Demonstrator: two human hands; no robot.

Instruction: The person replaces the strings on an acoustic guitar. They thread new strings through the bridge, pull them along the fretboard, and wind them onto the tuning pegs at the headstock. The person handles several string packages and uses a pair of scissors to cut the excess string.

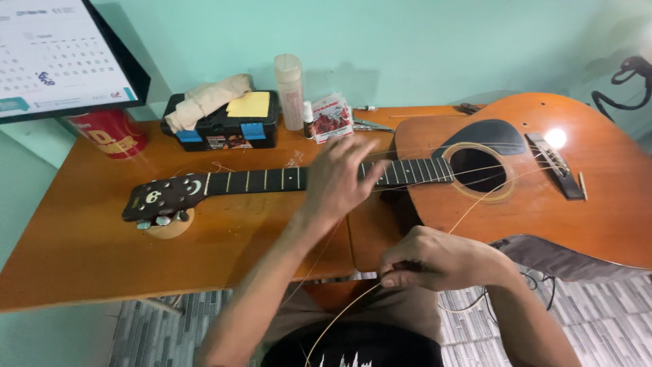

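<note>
One orange-brown wooden acoustic guitar lies flat on the wooden tabletop. Left hand, grip loosely spread, blurred, hovers over the black fretboard. Right hand, nearer the body, pinches one thin loose brass-coloured guitar string.

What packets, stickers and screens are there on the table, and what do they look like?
Screen: top left corner, black frame, white calendar page.
Red tin: under the screen, round, pale lettering.
Small packet: back of the table beside the tall cloudy plastic tube, square, red and white.
Black toolbox: back left, blue latches, a label on its front, a yellow pad on top.
</note>
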